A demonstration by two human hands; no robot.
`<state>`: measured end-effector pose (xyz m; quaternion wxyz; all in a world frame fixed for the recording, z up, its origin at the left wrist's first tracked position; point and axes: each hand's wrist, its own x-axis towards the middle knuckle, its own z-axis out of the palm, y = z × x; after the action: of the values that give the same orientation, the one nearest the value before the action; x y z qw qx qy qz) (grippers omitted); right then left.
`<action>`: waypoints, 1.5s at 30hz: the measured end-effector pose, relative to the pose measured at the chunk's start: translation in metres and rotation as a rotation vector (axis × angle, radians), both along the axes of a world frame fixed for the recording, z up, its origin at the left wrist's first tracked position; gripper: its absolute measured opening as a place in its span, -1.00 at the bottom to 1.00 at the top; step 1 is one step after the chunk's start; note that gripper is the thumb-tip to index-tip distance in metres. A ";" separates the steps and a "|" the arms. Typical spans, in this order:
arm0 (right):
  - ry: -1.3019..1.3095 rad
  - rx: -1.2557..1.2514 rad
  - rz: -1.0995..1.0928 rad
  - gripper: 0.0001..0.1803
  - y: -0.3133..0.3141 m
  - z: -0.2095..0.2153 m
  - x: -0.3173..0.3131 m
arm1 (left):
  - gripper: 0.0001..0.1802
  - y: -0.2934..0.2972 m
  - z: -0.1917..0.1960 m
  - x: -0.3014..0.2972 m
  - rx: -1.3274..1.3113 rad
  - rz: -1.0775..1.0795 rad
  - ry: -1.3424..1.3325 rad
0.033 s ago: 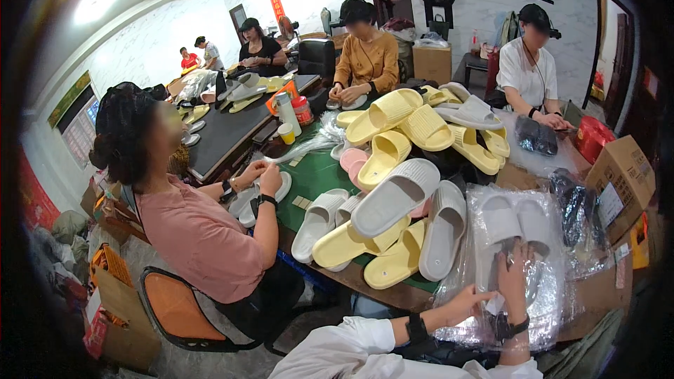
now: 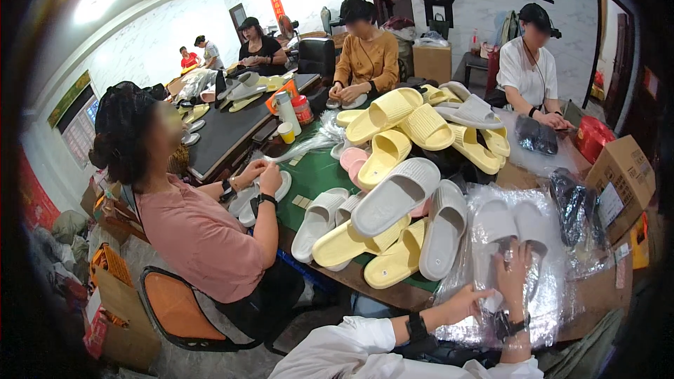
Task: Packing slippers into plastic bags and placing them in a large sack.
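Right hand (image 2: 516, 274): fingers pressed flat on the clear bag (image 2: 544, 309) over the white slippers (image 2: 505, 228).
Left hand (image 2: 463, 304): pinching bag edge.
Risk: the slick film could slip, spilling the pair toward the slipper pile (image 2: 393, 203) just left.

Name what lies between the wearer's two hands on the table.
In the head view, a clear plastic bag holding white slippers lies between the left hand and right hand.

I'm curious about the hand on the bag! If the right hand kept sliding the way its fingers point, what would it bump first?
The right hand points up-table over the clear plastic bag. It would probably first meet the white slippers bagged inside, already under its fingertips; depth is unclear.
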<state>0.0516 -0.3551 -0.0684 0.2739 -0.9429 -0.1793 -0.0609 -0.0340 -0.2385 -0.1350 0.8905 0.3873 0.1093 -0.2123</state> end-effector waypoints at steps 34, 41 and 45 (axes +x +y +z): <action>0.383 0.659 0.032 -0.85 -0.052 -0.017 -0.117 | -0.92 0.028 -0.032 0.009 -0.371 -0.023 0.149; 0.872 0.393 0.332 -0.47 -0.083 -0.032 -0.094 | -0.67 0.009 0.030 0.005 -0.223 0.016 -0.083; 0.957 1.583 0.088 -0.28 -0.066 -0.005 -0.089 | -0.49 -0.008 0.063 -0.008 -0.067 -0.044 -0.215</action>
<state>-0.0378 -0.4209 -0.0730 0.8852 -0.3980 0.0109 0.2407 -0.0423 -0.2466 -0.0718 0.9047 0.3802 -0.0027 -0.1923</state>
